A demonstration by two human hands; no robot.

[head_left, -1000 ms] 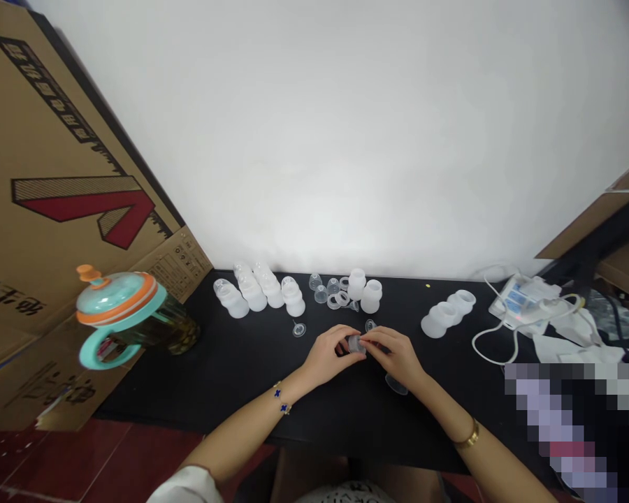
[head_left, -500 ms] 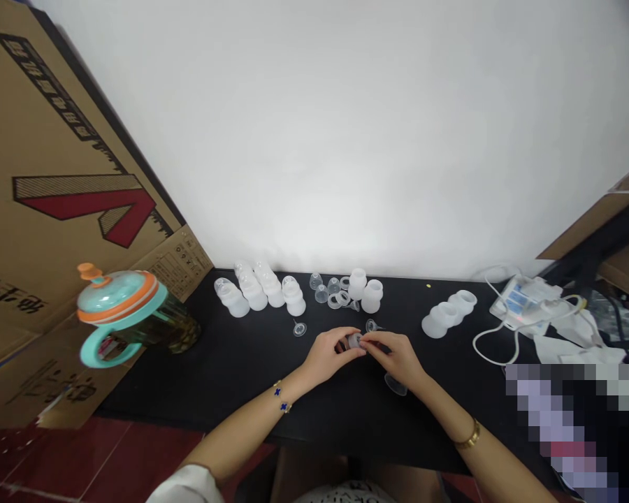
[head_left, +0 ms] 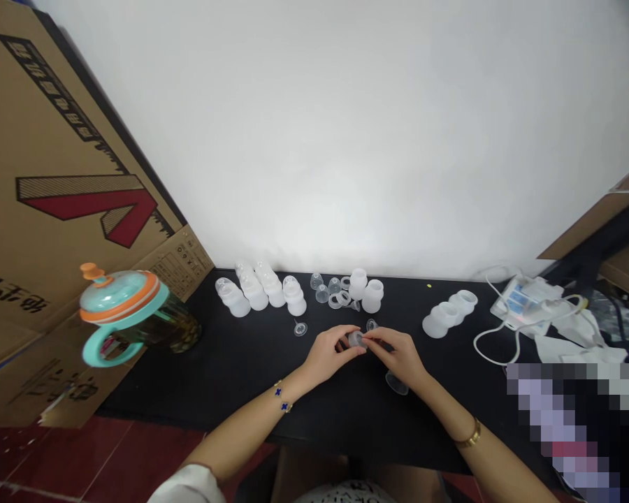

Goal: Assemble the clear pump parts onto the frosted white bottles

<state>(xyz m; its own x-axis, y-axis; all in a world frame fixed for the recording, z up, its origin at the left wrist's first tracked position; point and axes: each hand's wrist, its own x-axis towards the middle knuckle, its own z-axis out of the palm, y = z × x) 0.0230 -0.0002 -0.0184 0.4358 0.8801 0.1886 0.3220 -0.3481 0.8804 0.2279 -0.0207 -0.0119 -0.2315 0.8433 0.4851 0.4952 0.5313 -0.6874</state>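
Observation:
Over the middle of the black table, my left hand (head_left: pixel 331 356) curls its thumb and fingers around a small translucent bottle collar (head_left: pixel 355 339). Fingertips of my right hand (head_left: pixel 399 355) pinch the same piece from the right, partly covering it. A clear dome-shaped cap (head_left: pixel 397 382) lies under my right wrist. Just behind my right fingers is a clear nipple-like part with a thin stem (head_left: pixel 372 325), and a similar stemmed part (head_left: pixel 300 328) rests left of my hands. Farther back stand two open white bottles (head_left: pixel 372 297) beside loose rings (head_left: pixel 339 300) and clear caps (head_left: pixel 321 293).
Several capped white bottles (head_left: pixel 295 296) stand at the back left. More open bottles (head_left: pixel 436 321) are at the right, near a white power strip (head_left: pixel 521 304) with cables. A large teal-lidded jug (head_left: pixel 131 314) stands at the left by a cardboard box (head_left: pixel 84 230).
Both hands keep to the same spot. The collar has turned slightly between my fingers and shows more of its face; the view has shifted very slightly.

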